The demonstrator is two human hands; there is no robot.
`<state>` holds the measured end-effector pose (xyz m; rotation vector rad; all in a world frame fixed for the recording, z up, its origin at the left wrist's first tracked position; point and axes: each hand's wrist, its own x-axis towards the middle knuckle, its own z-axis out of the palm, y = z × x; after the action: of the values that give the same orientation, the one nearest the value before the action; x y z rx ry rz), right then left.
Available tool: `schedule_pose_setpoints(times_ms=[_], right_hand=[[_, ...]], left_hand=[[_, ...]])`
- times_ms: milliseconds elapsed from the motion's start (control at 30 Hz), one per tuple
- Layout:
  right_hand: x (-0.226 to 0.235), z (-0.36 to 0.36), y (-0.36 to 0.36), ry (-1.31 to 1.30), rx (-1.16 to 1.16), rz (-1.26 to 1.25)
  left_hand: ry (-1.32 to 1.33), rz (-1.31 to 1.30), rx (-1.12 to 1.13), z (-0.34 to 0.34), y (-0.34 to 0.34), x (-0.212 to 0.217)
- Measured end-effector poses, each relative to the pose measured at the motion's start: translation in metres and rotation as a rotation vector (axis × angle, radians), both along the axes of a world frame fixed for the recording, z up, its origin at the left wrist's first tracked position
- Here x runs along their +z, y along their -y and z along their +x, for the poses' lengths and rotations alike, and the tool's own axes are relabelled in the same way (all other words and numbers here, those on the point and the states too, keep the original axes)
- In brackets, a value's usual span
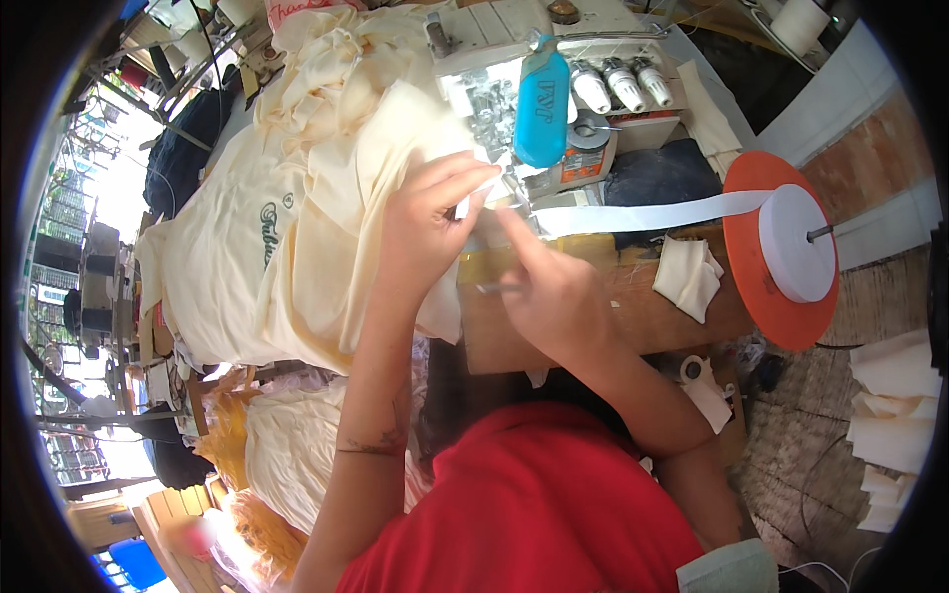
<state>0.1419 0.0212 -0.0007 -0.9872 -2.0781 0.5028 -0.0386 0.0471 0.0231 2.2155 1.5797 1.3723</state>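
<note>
My left hand (435, 212) is closed in a pinch at the front of a sewing machine (494, 119). A short piece of white tape (476, 196) shows between its fingers. Cream fabric (395, 158) lies against and behind that hand. Just to the right is my right hand (559, 296), its index finger stretched toward the machine and the other fingers curled. Something thin and shiny sticks out of the curled fingers, too smeared to name. A white ribbon of tape (643, 215) runs from the machine to a white roll (796, 242) on an orange disc.
A blue plate-like part (542, 109) and several white thread tensioners (623, 84) stand on the machine. A folded cream scrap (689, 277) lies on the wooden tabletop (633, 321). More cream fabric (217, 257) is heaped left; cut pieces (895, 395) are stacked at right.
</note>
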Motion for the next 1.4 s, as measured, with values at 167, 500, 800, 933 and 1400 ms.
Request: schedule_pose_setpoints(times_ms=[167, 500, 800, 933, 1400], right_hand=[[0.004, -0.012, -0.01, 0.232, -0.071, -0.024], [0.007, -0.017, -0.013, 0.277, -0.068, 0.039], [0.018, 0.012, 0.018, 0.126, 0.005, -0.022], [-0.002, 0.037, 0.03, 0.049, -0.137, -0.026], [-0.026, 0.05, 0.039, 0.139, -0.139, -0.002]], left_hand=[[0.06, 0.027, 0.006, -0.006, -0.004, -0.01], [-0.02, -0.045, -0.031, -0.019, -0.014, -0.006], [-0.189, 0.014, -0.023, -0.027, -0.022, 0.0], [-0.302, 0.091, 0.165, 0.006, 0.0, -0.001], [0.173, 0.07, 0.532, -0.073, 0.103, -0.015]])
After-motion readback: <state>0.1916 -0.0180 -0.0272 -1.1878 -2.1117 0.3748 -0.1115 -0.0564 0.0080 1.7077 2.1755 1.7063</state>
